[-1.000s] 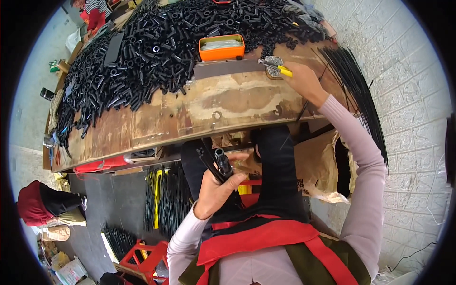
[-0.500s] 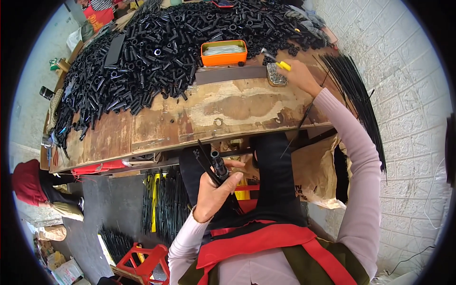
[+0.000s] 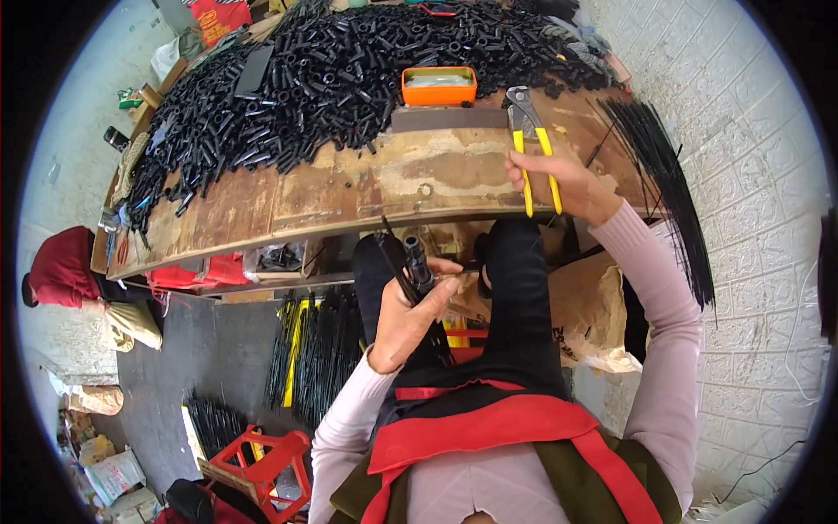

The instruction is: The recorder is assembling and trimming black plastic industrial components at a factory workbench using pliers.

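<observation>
My right hand is closed on a pair of pincers with yellow handles and a dark metal head. They are held above the near right of the wooden table, head pointing away from me, handles spread apart. Below the table's front edge, over my lap, my left hand is closed around a short black tube. Thin black rods stand beside the tube in the same grip and reach down past the hand. The lower end of the tube is hidden by my fingers.
A large heap of black tubes covers the far side of the wooden table. An orange box holds thin pale pieces. Long black rods lean at the right, by the white wall. A red stool stands lower left.
My right hand has drawn the pincers nearer, from over a small box of metal bits, and turned them head-away. My left hand keeps its grip. The whole view has shifted slightly.
</observation>
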A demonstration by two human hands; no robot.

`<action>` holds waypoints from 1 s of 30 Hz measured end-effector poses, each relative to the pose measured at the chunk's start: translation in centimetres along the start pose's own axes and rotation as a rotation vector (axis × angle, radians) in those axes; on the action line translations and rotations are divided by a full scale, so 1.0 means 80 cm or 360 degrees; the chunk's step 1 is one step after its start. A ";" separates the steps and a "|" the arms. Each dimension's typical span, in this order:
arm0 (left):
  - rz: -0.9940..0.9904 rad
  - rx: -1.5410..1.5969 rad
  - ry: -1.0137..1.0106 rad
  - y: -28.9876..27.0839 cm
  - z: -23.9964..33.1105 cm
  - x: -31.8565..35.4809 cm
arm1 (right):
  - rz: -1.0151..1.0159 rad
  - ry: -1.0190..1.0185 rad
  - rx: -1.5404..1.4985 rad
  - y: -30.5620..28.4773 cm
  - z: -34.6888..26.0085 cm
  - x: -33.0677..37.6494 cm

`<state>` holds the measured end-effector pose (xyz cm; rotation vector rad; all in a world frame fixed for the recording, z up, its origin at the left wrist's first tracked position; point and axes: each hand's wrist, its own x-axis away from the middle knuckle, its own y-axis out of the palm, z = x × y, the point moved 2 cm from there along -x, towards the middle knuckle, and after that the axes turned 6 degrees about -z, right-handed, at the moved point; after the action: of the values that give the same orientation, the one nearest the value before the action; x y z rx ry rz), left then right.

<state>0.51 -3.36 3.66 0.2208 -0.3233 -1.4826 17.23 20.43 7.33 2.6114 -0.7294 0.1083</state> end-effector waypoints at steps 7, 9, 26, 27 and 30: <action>-0.0153 -0.0064 0.0217 0.000 -0.001 0.015 | -0.0086 -0.0058 0.0313 0.114 0.036 0.064; -0.0210 0.0009 0.0275 0.004 -0.001 0.016 | 0.0018 -0.0165 0.0542 0.141 0.043 0.079; -0.0439 -0.0065 0.0380 0.021 0.001 0.027 | 0.0040 -0.0461 -0.0139 0.190 0.114 0.099; -0.0416 -0.0096 0.0344 0.020 0.000 0.026 | 0.0043 -0.0460 -0.0144 0.190 0.114 0.099; -0.0373 -0.0108 0.0367 0.022 0.001 0.025 | 0.0031 -0.0441 -0.0043 0.187 0.116 0.099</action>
<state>2.27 -5.23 4.46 0.3814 -0.0621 -1.6770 16.03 1.17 6.06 2.6227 -0.8422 -0.2611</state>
